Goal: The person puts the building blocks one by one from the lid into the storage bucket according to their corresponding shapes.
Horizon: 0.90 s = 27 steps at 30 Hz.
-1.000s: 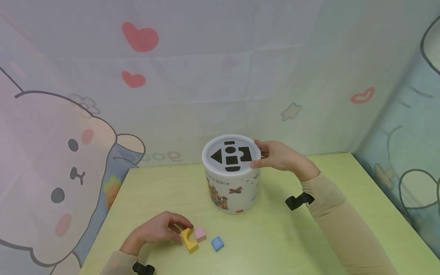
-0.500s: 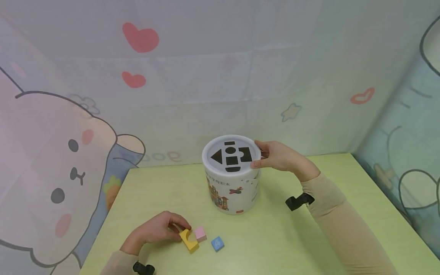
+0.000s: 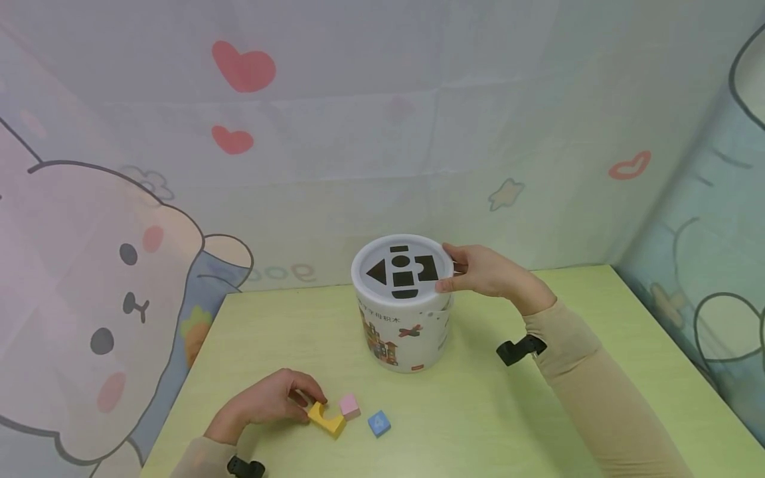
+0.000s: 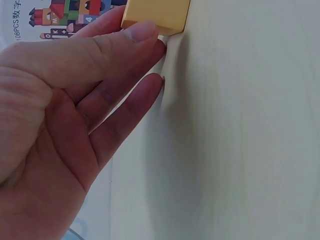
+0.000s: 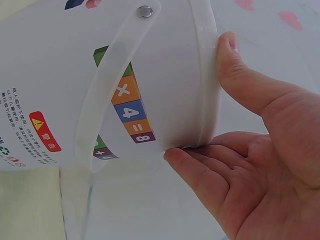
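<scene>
A yellow block with a rounded notch (image 3: 325, 423) lies near the table's front. My left hand (image 3: 273, 400) pinches its left end; in the left wrist view the thumb (image 4: 142, 31) presses on the yellow block (image 4: 157, 15), the other fingers extend below it. Beside it lie a pink cube (image 3: 349, 407) and a blue block (image 3: 379, 423) marked 4. Farther back a white printed bucket (image 3: 406, 342) stands upright under a white lid (image 3: 404, 303) with shaped holes. My right hand (image 3: 490, 272) grips the lid's right rim, thumb on top, fingers below the edge, as the right wrist view shows.
The light green table (image 3: 287, 325) ends at a printed cloth backdrop (image 3: 358, 166) close behind the bucket. A translucent handle (image 5: 107, 90) hangs along the bucket's side. Both wrists wear black camera straps.
My left hand has shifted slightly left, and the yellow block's gripped end has swung left and toward me, away from the pink cube. My right hand and the bucket stay put.
</scene>
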Motion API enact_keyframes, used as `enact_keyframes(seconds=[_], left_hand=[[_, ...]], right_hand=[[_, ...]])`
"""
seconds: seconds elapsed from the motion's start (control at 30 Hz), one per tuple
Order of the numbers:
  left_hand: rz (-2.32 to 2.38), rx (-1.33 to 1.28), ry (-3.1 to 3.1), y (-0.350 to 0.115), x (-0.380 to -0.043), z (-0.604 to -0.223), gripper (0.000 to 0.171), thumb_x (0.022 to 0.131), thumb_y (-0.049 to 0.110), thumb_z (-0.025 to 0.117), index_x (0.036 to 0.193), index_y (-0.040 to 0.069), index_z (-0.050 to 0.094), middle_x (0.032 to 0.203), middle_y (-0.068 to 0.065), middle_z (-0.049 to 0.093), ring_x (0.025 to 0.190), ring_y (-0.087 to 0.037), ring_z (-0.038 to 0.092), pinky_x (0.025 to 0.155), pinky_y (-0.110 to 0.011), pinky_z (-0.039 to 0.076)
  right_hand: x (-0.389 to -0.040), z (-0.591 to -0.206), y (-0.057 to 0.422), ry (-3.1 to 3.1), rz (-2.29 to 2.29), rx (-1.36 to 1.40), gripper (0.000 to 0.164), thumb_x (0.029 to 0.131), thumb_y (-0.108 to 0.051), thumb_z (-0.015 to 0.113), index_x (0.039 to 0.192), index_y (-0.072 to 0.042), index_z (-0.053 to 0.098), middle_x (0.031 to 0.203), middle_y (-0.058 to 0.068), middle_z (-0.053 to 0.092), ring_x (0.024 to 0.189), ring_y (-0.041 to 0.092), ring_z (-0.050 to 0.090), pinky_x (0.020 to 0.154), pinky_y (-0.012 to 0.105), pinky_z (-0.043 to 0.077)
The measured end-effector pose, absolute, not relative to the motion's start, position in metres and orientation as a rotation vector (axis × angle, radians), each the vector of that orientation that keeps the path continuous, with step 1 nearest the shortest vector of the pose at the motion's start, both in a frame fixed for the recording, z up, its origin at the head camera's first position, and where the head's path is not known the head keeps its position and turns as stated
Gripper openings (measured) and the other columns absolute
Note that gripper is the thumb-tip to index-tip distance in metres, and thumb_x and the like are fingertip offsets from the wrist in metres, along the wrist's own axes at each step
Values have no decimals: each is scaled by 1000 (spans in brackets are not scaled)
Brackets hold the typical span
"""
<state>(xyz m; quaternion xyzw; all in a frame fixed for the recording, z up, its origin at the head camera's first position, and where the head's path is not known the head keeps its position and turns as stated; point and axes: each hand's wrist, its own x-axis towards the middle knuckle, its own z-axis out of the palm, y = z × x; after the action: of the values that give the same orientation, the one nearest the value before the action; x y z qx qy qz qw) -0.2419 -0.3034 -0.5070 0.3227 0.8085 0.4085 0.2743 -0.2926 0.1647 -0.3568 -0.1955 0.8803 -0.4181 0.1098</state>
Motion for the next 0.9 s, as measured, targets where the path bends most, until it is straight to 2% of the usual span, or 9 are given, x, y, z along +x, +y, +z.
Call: enact_keyframes(seconds=[0.2,0.4,0.67,0.9], left_hand=[[1106,888,2166,-305,-240,-507,29,87,-1,85,114,9,82,117,-4,78,107,-15,71,94,-40,62],[1128,909,2155,-305,-239,-508,26,87,1,86,111,9,84,113,-2,80,106,-15,71,89,-35,62],[1155,985,2153,-303,-238,-512,21,84,5,88,105,7,86,106,-6,81,91,-14,71,77,-27,59],[1222,993,2103,-302,-238,-516,17,82,3,88,99,4,86,101,-7,81,91,-15,76,79,-29,64]], right_hand=[[-292,-356,164,2588,-1235,-561,103,95,-32,85,168,4,21,168,22,38,149,41,46,120,54,42],[-293,-357,165,2585,-1236,-569,103,95,-32,85,168,4,21,167,22,37,149,42,46,120,55,43],[-293,-358,166,2587,-1237,-558,103,95,-31,86,168,3,22,168,21,37,149,41,46,120,55,42],[-292,-357,166,2585,-1239,-570,103,95,-32,85,168,3,22,168,22,37,149,43,46,120,56,42]])
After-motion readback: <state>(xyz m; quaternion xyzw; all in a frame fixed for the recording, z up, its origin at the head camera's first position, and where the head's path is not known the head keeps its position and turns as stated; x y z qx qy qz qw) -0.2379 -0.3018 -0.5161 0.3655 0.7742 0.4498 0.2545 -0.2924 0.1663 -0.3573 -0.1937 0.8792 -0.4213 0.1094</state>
